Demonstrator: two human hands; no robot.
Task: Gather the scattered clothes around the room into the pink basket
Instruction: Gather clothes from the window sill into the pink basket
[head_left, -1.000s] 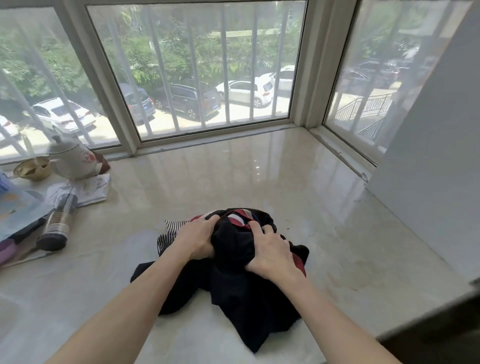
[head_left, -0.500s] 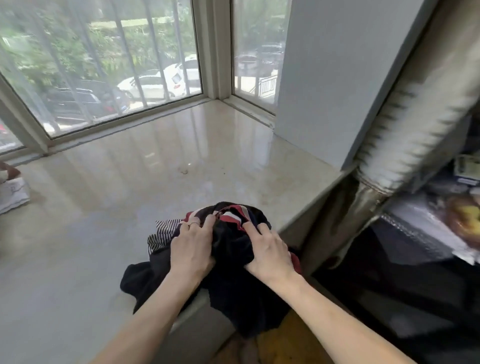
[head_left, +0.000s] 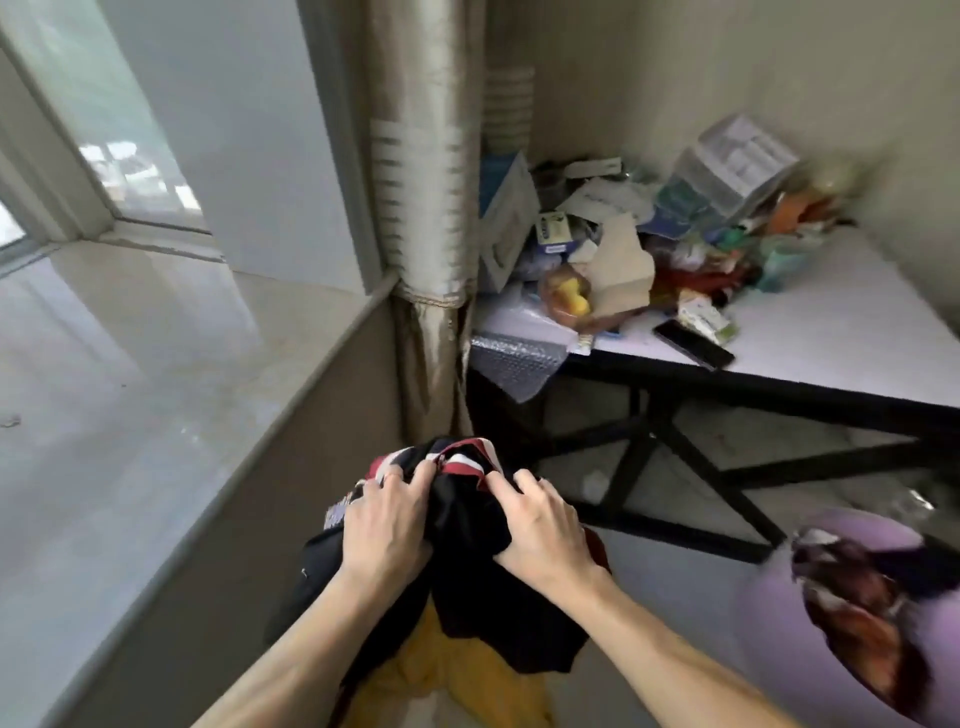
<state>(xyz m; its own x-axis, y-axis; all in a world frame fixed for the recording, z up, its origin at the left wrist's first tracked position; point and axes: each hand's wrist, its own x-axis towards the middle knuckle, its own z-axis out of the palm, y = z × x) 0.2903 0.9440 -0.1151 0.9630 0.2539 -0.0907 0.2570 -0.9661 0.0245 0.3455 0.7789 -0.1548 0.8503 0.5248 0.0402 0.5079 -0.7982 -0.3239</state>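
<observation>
bunched black clothes bundle (head_left: 462, 519) with red-white striped trim, held aloft, ends hanging.

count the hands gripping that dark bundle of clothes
2. The left hand grips the left side of the dark bundle of clothes; the right hand grips its right side, both held low at centre frame. No other hand shows.

The clothes bundle (head_left: 465, 522), left of the table (head_left: 831, 322), is black with red-and-white striped trim. Yellow cloth (head_left: 467, 675) shows beneath it. The table is white-topped on black legs. The curtain (head_left: 426, 208) left of it is beige with pale bands. The basket (head_left: 769, 623) before it is lilac-pink.
</observation>
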